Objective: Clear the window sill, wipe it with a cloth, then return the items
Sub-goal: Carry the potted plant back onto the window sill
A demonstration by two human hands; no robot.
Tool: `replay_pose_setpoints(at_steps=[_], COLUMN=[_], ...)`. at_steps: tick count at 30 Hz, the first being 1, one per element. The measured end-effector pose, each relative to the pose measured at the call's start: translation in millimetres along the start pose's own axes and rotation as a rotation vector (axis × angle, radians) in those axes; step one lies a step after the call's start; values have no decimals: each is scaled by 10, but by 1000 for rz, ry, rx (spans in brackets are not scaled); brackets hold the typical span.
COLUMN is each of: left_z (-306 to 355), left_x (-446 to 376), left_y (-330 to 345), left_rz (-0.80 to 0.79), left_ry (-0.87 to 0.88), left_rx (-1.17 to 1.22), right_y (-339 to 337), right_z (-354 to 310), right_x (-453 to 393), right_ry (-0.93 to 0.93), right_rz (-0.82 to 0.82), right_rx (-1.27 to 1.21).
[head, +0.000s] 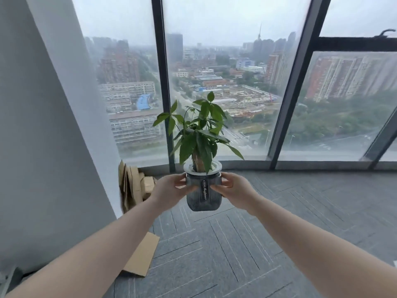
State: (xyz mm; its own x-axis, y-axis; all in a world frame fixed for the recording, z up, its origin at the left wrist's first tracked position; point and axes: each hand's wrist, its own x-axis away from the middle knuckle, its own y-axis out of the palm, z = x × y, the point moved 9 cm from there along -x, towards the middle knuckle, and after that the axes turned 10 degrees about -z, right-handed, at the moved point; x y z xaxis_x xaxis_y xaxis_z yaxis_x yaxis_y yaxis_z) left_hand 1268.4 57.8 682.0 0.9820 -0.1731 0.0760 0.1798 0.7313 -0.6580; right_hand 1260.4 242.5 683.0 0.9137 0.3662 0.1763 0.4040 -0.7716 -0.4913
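Both forearms reach out from the bottom corners of my head view toward a potted plant (203,191) held up in the air in front of the window. I see the left hand (169,188) clasped on the left side of the ribbed grey glass pot, fingers curled around its shoulder, and the right hand (233,187) gripping the right side the same way. A dark label runs down the pot's front between the two thumbs. Green leaves rise upright above the white rim. Beyond the pot, the window sill (300,165) runs along the glass. Flattened cardboard boxes (134,186) lean against the left wall, and another cardboard sheet (141,254) lies on the grey carpet (268,233).
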Motion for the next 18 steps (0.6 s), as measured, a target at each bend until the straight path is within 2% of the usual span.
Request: replay_pose_setpoints(at_steps=[5,18], left_z=[171,737], left_x=[-1184,-4271], left_y=[221,373], left_rz=[-56,-45], left_ry=[17,-59], left_rx=[-26,-112], right_y=[-713,-2707], right_z=[394,1113], right_x=[-777,-3203], right_ry=[16,-17], right_rz=[45,53], right_rx=[2,29])
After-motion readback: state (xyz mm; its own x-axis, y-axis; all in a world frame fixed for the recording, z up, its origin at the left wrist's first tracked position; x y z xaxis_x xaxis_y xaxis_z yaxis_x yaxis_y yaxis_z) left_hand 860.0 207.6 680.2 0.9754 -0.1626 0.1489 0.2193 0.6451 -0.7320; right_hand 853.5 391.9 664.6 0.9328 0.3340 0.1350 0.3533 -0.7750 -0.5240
